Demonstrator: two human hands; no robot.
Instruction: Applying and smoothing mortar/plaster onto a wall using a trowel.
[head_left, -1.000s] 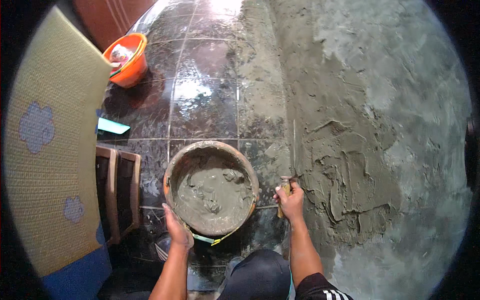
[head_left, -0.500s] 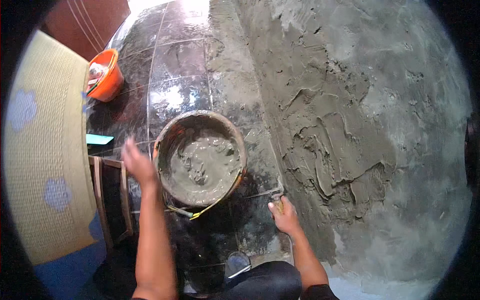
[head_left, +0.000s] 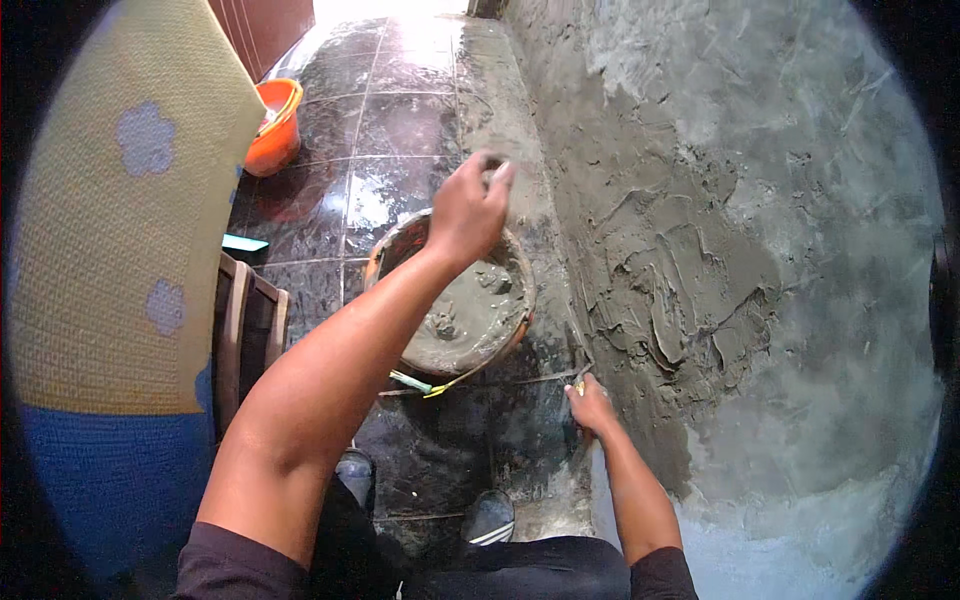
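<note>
I seem mid-plastering: my right hand (head_left: 592,406) grips the trowel (head_left: 581,388) near the wall (head_left: 700,290); my half-curled left hand (head_left: 468,210), contents unclear, hovers above the bucket (head_left: 532,292). Loading mortar (head_left: 462,325) calls for a steady blade.

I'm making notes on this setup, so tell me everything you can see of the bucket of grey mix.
The bucket is round and looks like plastic, orange where the outside shows, its rim and inside smeared grey. It stands upright on the dark tiled floor, partly filled with wet, lumpy grey mix. Its thin yellowish handle, with a pale green sleeve, is lowered on the side nearest the person. The left forearm hides part of it; contact is unclear.
</note>
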